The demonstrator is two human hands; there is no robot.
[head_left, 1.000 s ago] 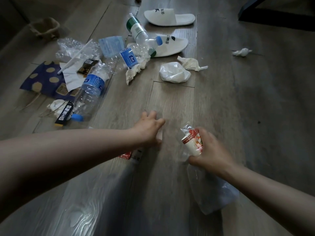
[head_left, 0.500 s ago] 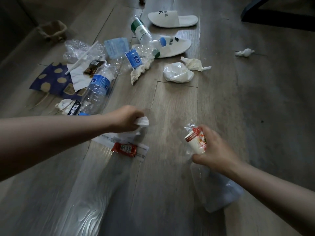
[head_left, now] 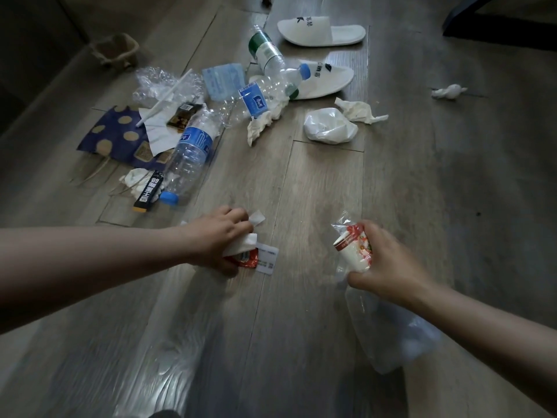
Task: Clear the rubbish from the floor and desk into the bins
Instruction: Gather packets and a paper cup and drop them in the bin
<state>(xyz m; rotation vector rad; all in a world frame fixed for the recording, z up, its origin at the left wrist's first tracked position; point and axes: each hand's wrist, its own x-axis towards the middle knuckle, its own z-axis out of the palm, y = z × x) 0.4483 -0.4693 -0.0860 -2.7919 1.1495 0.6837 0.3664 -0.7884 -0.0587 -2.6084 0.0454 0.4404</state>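
Observation:
My left hand [head_left: 218, 236] is low on the wooden floor, fingers closed around a crumpled white tissue [head_left: 245, 241]. It presses down on a red sauce sachet [head_left: 248, 260] that lies on a white printed slip [head_left: 268, 260]. My right hand [head_left: 382, 267] grips a small red-and-white paper cup [head_left: 352, 251] together with a clear plastic bag [head_left: 388, 336] that hangs below the wrist. Further off lie three clear plastic bottles: a blue-labelled one [head_left: 190, 155], a crushed one [head_left: 259, 98] and a green-labelled one [head_left: 266, 52].
Scattered rubbish sits ahead: a blue dotted paper bag [head_left: 111, 134], a black wrapper [head_left: 149, 191], crumpled tissues [head_left: 358, 111], a white plastic wad [head_left: 330, 126], a far tissue ball [head_left: 447, 92]. Two white slippers [head_left: 322, 31] and a cardboard cup holder [head_left: 116, 49] lie beyond. A dark furniture leg [head_left: 497, 31] stands top right.
My left hand picked up the white tissue, drew back toward me and came down onto the red sachet and slip. My right hand kept hold of the cup and bag.

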